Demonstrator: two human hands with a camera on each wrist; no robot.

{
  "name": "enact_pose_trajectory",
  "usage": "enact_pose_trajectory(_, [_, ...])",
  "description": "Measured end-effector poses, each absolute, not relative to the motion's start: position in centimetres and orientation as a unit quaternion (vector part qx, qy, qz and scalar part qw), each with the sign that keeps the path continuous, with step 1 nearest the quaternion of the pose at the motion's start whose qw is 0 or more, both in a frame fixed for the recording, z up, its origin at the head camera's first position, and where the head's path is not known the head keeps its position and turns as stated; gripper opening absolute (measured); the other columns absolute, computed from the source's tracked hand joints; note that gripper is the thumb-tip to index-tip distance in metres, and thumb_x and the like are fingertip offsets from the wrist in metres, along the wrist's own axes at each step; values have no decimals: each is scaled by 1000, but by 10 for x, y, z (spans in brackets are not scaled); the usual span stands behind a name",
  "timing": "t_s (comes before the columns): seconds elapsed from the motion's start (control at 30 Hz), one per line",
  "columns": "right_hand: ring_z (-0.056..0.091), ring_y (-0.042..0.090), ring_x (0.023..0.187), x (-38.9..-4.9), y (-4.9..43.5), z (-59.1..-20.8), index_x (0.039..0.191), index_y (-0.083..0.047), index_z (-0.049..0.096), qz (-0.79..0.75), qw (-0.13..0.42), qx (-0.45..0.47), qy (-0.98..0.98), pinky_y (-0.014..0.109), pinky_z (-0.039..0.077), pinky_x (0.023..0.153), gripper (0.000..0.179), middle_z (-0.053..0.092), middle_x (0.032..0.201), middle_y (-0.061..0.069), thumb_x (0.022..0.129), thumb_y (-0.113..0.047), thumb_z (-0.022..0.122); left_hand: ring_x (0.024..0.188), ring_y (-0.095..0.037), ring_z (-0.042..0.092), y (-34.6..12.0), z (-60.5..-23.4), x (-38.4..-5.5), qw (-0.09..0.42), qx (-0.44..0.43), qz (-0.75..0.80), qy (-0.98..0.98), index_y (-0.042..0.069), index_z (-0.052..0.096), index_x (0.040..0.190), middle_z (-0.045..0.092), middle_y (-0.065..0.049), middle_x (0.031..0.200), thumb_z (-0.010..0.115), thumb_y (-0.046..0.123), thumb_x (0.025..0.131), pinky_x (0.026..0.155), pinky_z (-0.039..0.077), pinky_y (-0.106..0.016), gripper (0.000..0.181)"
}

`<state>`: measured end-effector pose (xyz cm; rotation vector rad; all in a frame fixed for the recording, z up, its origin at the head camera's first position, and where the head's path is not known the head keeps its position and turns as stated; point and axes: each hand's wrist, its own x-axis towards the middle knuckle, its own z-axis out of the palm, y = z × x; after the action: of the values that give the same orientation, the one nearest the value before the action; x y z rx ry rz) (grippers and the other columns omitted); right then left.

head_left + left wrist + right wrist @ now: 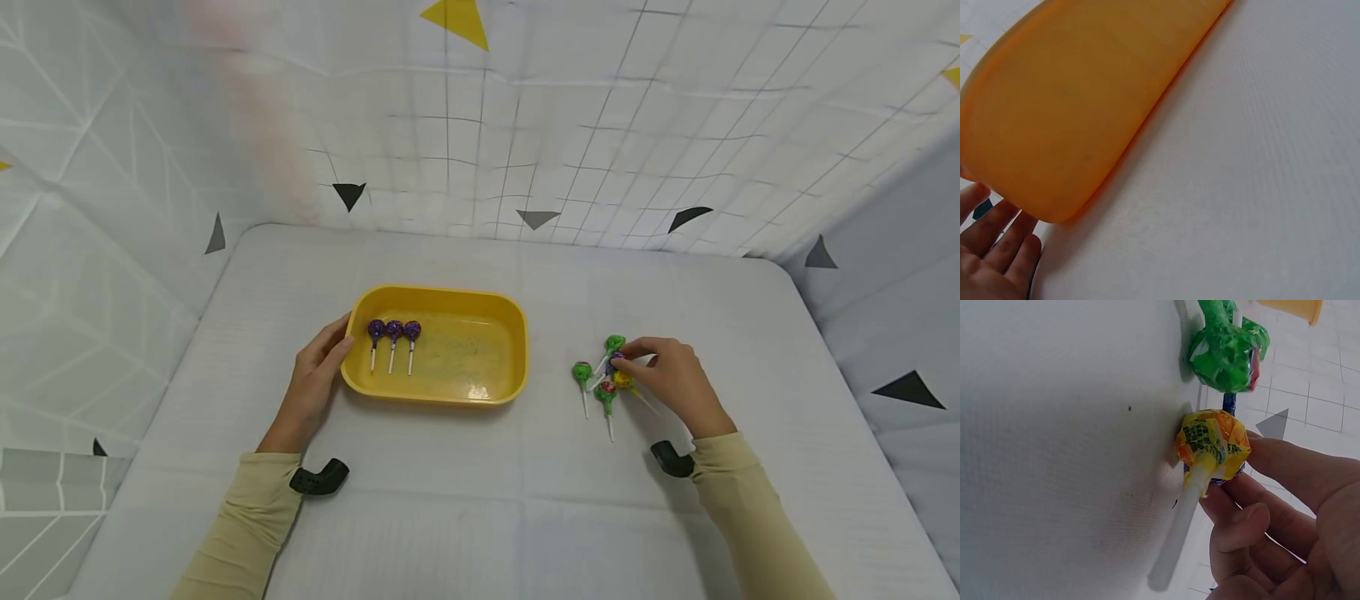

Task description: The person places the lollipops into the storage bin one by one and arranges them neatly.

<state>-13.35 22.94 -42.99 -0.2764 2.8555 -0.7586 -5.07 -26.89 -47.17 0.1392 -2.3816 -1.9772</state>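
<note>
My left hand (313, 367) rests against the left end of a yellow tray (517, 350); its fairly straight fingers (997, 231) touch the outer wall. Inside the tray, three purple lollipops (394, 330) lie side by side at the left, sticks toward me. My right hand (675, 379) pinches a purple-blue lollipop (617, 358) within a small pile right of the tray. A yellow lollipop (1213, 440) partly hides it in the right wrist view. Green lollipops (582, 372) lie around it, one with a red patch (606, 391).
A white cloth (450, 517) covers the table. Patterned fabric (480, 125) hangs behind the table and along both sides. Each wrist carries a black device (320, 477).
</note>
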Motion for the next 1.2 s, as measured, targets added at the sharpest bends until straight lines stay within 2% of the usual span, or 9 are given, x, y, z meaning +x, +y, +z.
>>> enact_pose_trajectory(0.43, [62, 21, 78, -134, 229, -428, 111, -8, 78, -255, 86, -94, 959, 29, 47, 59, 30, 77, 110, 15, 97, -33, 74, 155, -23, 34, -269, -472, -51, 22, 47, -640, -767, 20, 41, 159, 41, -3, 165, 49, 40, 109, 113, 34, -3, 54])
enact_pose_trajectory(0.7, [60, 19, 72, -135, 227, -424, 111, -8, 78, -261, 85, -96, 957, 26, 44, 53, 29, 77, 108, 14, 97, -34, 74, 155, -23, 34, -269, -471, -51, 22, 48, -641, -765, 18, 41, 159, 41, -4, 165, 49, 38, 110, 113, 34, -3, 54])
enact_pose_trajectory(1.2, [58, 20, 70, -138, 222, -415, 110, -9, 77, -258, 84, -108, 956, 27, 44, 54, 28, 77, 109, 13, 96, -32, 74, 155, -23, 34, -269, -470, -51, 20, 51, -634, -772, 18, 41, 159, 41, -3, 165, 49, 40, 109, 113, 34, -3, 55])
